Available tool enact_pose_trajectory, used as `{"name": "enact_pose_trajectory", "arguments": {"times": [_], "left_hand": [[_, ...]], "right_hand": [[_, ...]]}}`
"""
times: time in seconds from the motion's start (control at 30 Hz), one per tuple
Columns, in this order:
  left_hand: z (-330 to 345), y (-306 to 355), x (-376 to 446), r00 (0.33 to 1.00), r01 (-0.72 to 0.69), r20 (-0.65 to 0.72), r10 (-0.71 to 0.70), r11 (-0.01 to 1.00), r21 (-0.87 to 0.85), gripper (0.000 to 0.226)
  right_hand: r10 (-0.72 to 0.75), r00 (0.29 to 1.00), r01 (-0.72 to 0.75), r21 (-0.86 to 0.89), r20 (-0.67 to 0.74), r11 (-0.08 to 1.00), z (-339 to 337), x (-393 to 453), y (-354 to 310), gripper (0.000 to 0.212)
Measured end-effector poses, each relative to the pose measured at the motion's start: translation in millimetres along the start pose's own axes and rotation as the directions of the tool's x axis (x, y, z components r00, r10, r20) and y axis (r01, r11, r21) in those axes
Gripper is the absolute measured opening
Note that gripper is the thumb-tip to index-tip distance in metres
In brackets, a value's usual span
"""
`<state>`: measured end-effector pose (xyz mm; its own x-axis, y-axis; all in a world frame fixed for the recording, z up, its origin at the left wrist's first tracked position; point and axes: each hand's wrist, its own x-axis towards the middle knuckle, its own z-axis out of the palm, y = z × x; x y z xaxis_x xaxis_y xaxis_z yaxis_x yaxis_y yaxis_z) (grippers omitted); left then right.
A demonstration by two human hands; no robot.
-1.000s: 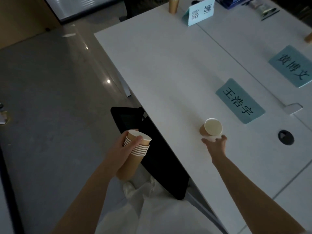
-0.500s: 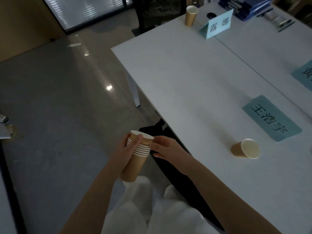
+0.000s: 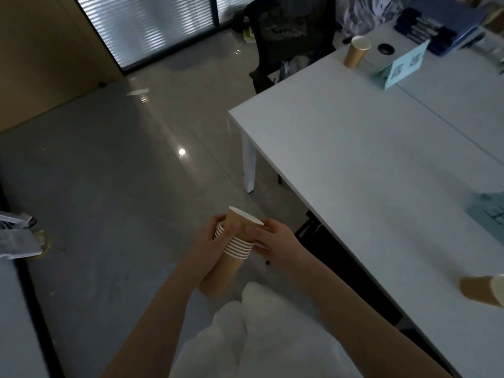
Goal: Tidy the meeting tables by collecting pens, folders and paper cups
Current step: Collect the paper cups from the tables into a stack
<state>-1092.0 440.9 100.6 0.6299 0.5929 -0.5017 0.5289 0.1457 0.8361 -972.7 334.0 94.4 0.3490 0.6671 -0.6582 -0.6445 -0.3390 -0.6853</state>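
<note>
A stack of several brown paper cups (image 3: 236,242) is held off the table's near edge, in front of my white-clad legs. My left hand (image 3: 211,242) grips the stack from the left with the thumb across the rims. My right hand (image 3: 268,238) holds the top cup from the right, thumb on its side. One brown paper cup (image 3: 484,293) lies tipped on its side on the white table (image 3: 354,165) at the right edge. Another paper cup (image 3: 356,55) stands upright at the table's far end.
A teal name card (image 3: 403,68) stands beside the far cup and another (image 3: 488,214) lies flat at the right. Blue folders (image 3: 441,25) are stacked at the far right. A black office chair (image 3: 289,36) stands behind the table. Papers (image 3: 16,236) lie at the left.
My right hand left the cup on the table, which tipped onto its side, and came back to the stack, now holding its top cup. The view swung left.
</note>
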Motion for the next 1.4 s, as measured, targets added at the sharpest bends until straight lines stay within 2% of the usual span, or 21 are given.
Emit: {"name": "enact_pose_trajectory", "arguments": {"times": [0.07, 0.13, 0.2, 0.37, 0.53, 0.7, 0.83, 0.93, 1.07, 1.2, 1.3, 1.4], "left_hand": [[-13.8, 3.8, 24.3, 0.999, 0.019, 0.025, -0.02, 0.999, 0.028, 0.04], [-27.4, 13.5, 51.5, 0.998, 0.031, 0.05, -0.035, 0.997, 0.07, 0.057], [-41.6, 30.0, 89.3, 0.996, 0.032, 0.085, -0.039, 0.996, 0.082, 0.064], [-62.6, 72.7, 156.1, 0.992, -0.004, 0.128, -0.008, 0.996, 0.089, 0.076], [-84.0, 122.1, 219.9, 0.993, -0.02, 0.115, 0.006, 0.993, 0.12, 0.081], [-106.5, 148.9, 276.3, 0.992, -0.082, 0.111, 0.063, 0.982, 0.171, 0.065], [-128.1, 167.1, 321.6, 0.982, -0.15, 0.142, 0.124, 0.971, 0.188, 0.058], [-151.8, 175.6, 361.3, 0.97, -0.175, 0.195, 0.143, 0.972, 0.157, 0.063], [-193.3, 197.6, 420.0, 0.943, -0.22, 0.287, 0.171, 0.964, 0.147, 0.084], [-231.1, 228.9, 476.8, 0.895, -0.317, 0.369, 0.251, 0.939, 0.13, 0.063], [-243.2, 248.9, 520.9, 0.889, -0.317, 0.393, 0.235, 0.935, 0.158, 0.065], [-237.6, 258.7, 556.0, 0.892, -0.307, 0.402, 0.207, 0.93, 0.203, 0.042]], "right_hand": [[0.003, 1.0, -0.002, 0.053, -0.025, 0.999, 6.5, 22.0, -14.7, 0.018], [0.002, 0.999, 0.001, 0.1, -0.036, 0.995, 11.1, 44.4, -32.2, 0.017], [-0.002, 0.999, 0.007, 0.132, -0.042, 0.991, 14.3, 76.7, -55.0, 0.02], [-0.057, 0.998, 0.058, 0.128, -0.013, 0.99, 16.6, 135.8, -113.6, 0.017], [-0.111, 0.994, 0.111, 0.033, -0.006, 0.993, 21.1, 181.6, -185.0, 0.027], [-0.095, 0.995, 0.095, -0.024, -0.002, 0.995, 31.9, 226.3, -225.3, 0.045], [-0.071, 0.998, 0.07, -0.07, 0.0, 0.995, 48.1, 265.4, -248.4, 0.044], [-0.04, 0.999, 0.039, -0.069, -0.011, 0.997, 64.9, 298.4, -265.3, 0.04], [0.019, 1.0, -0.019, 0.012, -0.01, 1.0, 95.7, 344.5, -289.8, 0.04], [0.026, 0.998, -0.02, 0.124, -0.049, 0.992, 123.3, 385.2, -309.8, 0.033], [0.005, 0.995, 0.014, 0.188, -0.103, 0.982, 135.4, 407.6, -320.0, 0.028], [-0.015, 0.984, 0.061, 0.255, -0.176, 0.965, 138.5, 421.6, -324.0, 0.026]]}}
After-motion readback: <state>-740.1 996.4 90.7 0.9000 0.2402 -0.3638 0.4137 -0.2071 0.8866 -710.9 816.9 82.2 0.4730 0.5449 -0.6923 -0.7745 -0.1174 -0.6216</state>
